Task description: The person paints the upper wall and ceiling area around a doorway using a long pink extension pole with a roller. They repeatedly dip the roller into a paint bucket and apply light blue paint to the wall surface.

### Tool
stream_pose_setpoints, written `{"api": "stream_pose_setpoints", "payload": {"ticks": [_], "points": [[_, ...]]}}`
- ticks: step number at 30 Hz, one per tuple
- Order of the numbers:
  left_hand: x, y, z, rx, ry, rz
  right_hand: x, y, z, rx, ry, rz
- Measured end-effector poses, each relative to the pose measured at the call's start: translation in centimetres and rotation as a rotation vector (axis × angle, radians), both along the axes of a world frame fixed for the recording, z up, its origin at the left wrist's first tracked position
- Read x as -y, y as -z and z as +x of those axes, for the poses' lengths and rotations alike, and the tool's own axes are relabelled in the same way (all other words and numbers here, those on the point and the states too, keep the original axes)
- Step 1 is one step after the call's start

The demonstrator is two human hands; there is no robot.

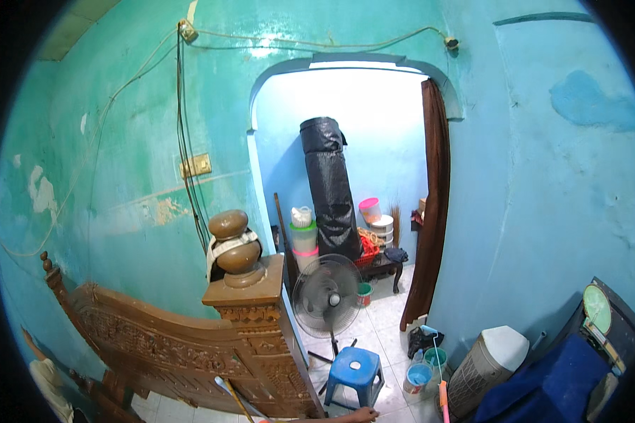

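At the bottom edge a bare forearm reaches in from the left and ends in what looks like my left hand (366, 415), its fingers curled. Whether it holds anything is unclear. It lies just below a blue plastic stool (353, 370). My right hand is out of view. Right of the hand stands a paint roller (443, 399) with an orange handle; its lower end is cut off. To the left, a wooden stick (238, 399) with a pale end leans by the carved wooden headboard (159, 343). Blue paint shows in a bucket (418, 376).
A pedestal fan (326, 296) stands before the archway, with a black wrapped roll (330, 195) behind it. A brown curtain (434, 201) hangs at right. An air cooler (481, 365) and blue cloth (545, 380) are lower right. Another person's sleeve (50, 380) shows far left.
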State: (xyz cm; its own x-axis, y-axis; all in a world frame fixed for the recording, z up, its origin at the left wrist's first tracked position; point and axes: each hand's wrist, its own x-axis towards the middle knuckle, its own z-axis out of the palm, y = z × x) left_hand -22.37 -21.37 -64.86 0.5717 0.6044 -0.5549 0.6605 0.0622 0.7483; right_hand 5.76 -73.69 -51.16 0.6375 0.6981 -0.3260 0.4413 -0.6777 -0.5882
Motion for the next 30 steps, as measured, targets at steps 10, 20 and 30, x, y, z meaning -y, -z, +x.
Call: {"api": "stream_pose_setpoints", "payload": {"ticks": [10,20,30], "points": [[3.3,-11.7,10.3,0.507,0.153,-0.024,-0.7,1.0,-1.7,0.002,-0.061,0.43],[8.7,-20.9,15.0,0.89,-0.002,0.097,-3.9,-0.1,-0.3,-0.148,-0.069,0.472],[11.3,-40.3,13.0,1.068,-0.263,0.409,-13.1,-5.5,1.3,0.022,-0.29,0.646]]}}
